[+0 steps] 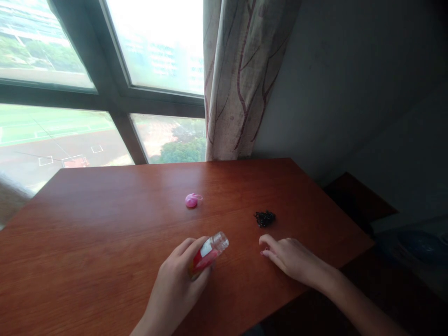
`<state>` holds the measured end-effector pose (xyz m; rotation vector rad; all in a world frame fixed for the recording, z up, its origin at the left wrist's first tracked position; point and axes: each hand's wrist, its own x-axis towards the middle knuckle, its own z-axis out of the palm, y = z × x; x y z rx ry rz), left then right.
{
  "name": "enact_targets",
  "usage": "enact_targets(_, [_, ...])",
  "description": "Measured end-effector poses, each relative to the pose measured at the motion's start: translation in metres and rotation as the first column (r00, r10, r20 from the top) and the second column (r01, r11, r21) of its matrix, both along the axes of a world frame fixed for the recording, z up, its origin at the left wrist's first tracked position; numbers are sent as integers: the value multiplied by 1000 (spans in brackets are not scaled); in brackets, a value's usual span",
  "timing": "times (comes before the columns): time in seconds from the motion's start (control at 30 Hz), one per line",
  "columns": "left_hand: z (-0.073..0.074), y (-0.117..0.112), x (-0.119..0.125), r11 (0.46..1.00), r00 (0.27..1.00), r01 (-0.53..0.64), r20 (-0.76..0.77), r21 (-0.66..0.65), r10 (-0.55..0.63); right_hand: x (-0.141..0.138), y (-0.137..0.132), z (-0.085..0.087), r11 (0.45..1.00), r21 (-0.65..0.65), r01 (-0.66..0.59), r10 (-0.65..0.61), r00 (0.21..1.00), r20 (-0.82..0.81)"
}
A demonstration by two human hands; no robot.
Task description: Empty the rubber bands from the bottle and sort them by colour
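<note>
My left hand [180,275] is wrapped around a small clear glass bottle [207,253] with a red and white label. The bottle is tilted, its uncapped mouth pointing up and to the right. My right hand [289,256] hovers over the table's right part, with fingers curled and thumb and forefinger close together. Tiny reddish bits show at those fingertips, too small to name. Just beyond that hand lies a small heap of shiny black pieces [265,219]. Farther back on the left sits a small pink rounded thing [191,200] with a thin loop.
The brown wooden table [105,233] has its right edge near my right forearm. Behind it are a window [115,100] and a patterned curtain [234,93]. A grey wall [332,93] stands on the right, with dark items low beside it.
</note>
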<state>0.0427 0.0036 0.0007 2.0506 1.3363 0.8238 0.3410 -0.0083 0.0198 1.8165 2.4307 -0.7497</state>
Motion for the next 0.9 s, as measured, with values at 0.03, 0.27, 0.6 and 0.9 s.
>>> enact_targets(0.03, [0,0,0,1000,1000,-1,2,0,1,0,0,-3,1000,14,-21,20,998,65])
enact_targets(0.27, [1,0,-1,1000,1000,-4,12,5,4,-4,6,-20,998,43,36,-36,999,-5])
enact_targets(0.6, [4,0,2,999,999,31,34,-21,-31,-76,49,-26,825,-547,-140,-557,-366,-746])
enact_targets(0.9, [5,0,0,999,997,29,67,-40,-27,-115,91,-26,785,-571,-241,-581,-606,-543])
